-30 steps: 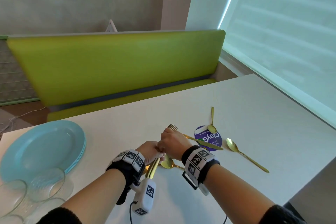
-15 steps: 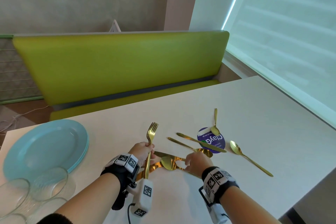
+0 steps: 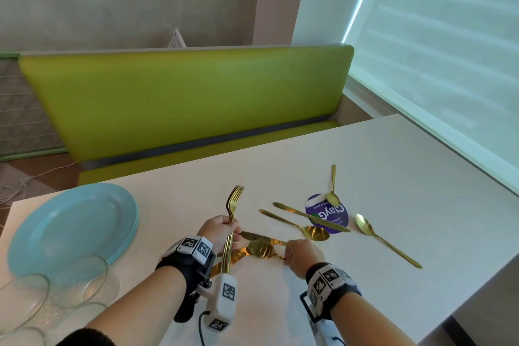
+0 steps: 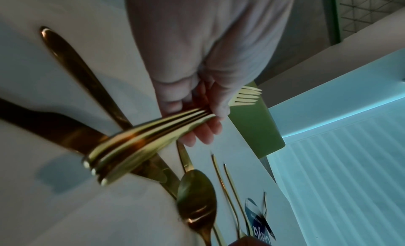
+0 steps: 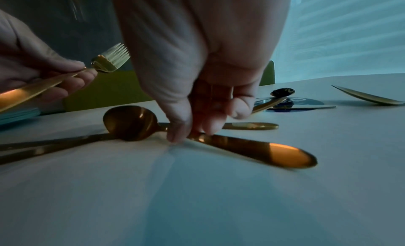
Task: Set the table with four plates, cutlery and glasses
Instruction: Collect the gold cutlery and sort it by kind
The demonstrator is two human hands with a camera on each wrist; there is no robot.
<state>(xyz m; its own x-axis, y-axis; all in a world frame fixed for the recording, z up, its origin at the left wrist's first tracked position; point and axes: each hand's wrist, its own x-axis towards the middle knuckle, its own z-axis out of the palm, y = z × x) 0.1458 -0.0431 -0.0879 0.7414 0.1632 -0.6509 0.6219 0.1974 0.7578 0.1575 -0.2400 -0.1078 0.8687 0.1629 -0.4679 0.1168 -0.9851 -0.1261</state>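
My left hand [image 3: 224,230] grips a bundle of gold forks [image 3: 231,219] by the middle, tines pointing away; in the left wrist view the fork handles [image 4: 142,137] lie across the curled fingers. My right hand [image 3: 295,254] is low on the white table [image 3: 407,177] and pinches the neck of a gold spoon [image 3: 261,248], whose bowl [image 5: 131,123] rests on crossed gold knives [image 3: 238,255]. A stack of light-blue plates [image 3: 70,227] sits at the left, with clear glasses [image 3: 42,298] in front of it.
Loose gold cutlery lies to the right: a spoon [image 3: 314,233], a knife [image 3: 309,216], a small spoon [image 3: 333,194] and another spoon [image 3: 384,239], around a round purple sticker [image 3: 337,215]. A green bench [image 3: 182,101] backs the table's far side; a window runs along the right.
My right hand left the forks, came down to the right and took the spoon's neck on the table. My left hand now holds the forks alone, tines pointing away.
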